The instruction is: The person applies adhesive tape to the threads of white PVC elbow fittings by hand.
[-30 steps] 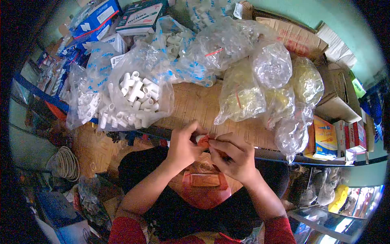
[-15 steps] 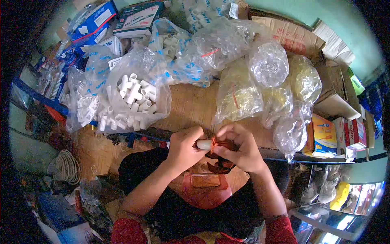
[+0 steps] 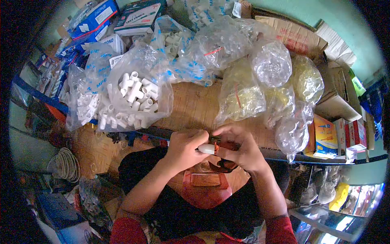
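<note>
My left hand (image 3: 186,149) is closed around a white, smooth, tube-like piece (image 3: 207,149) with a rounded outline, held level just in front of the table edge. At the piece's right end is a small orange-red part (image 3: 217,147), right at the fingertips of my right hand (image 3: 240,149). That hand is curled over a dark, reddish-brown strip-like thing (image 3: 226,164), whose loops hang below the fingers; I cannot tell what it is. Palm and fingers hide much of both things.
On the wooden table (image 3: 189,103) lie an open plastic bag (image 3: 165,106) of white pipe fittings (image 3: 136,95), bags of clear and yellowish pieces (image 3: 241,95), and cardboard boxes (image 3: 325,138) at the right. A red stool (image 3: 207,189) shows between my legs. Coiled cable (image 3: 67,166) lies at the left.
The white piece has shifted slightly right and down and tilted a little. My right fingers have curled more around the reddish-brown thing, and my left thumb has moved toward the right hand.
</note>
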